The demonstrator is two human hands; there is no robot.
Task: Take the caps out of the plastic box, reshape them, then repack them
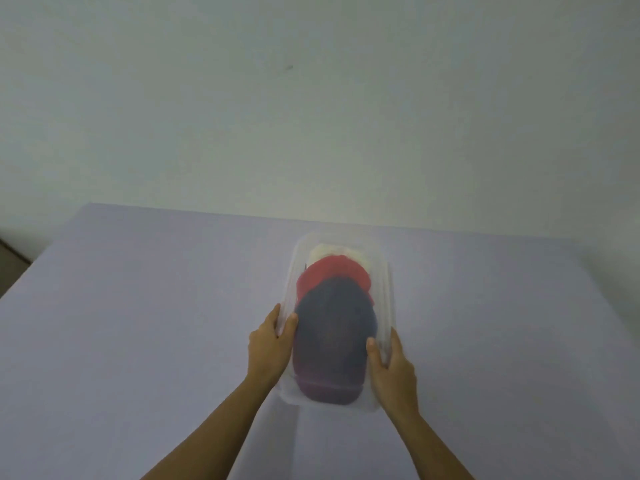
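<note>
Caps (pixel 334 327) sit nested in the plastic box (pixel 388 292) at lower centre, left hand (pixel 272 344) and right hand (pixel 393 365) clasping its sides; steady it before lifting any.

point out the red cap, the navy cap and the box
red cap (pixel 329 271), head view, on its crown
navy cap (pixel 334 325), head view, on its crown
box (pixel 388 291), head view, on its right wall
</note>
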